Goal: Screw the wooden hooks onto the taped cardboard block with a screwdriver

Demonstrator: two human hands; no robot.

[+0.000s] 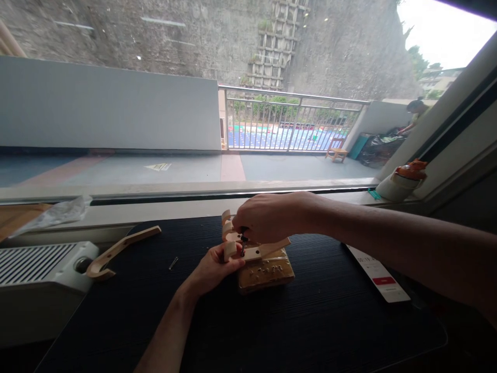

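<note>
My left hand (pixel 209 268) pinches the curved end of a pale wooden hook (pixel 253 253), which lies across a brown block wrapped in clear tape (pixel 264 282). My right hand (pixel 262 215) is closed around what looks like a screwdriver (pixel 243 242), held upright. Its dark handle is mostly hidden by the fingers, and the thin shaft points down at a hole in the hook. Several small screws (pixel 267 269) lie on top of the block. Behind the held hook are more wooden hooks (pixel 226 228), partly covered by my right hand.
A separate wooden hook (pixel 124 243) lies at the table's left, near a white slatted unit (pixel 46 264). Loose screws (pixel 173 263) rest on the black table (pixel 217 331). A phone (pixel 384 282) lies under my right forearm. A bottle (pixel 402 181) stands on the sill; outside, a person (pixel 417 111) bends over.
</note>
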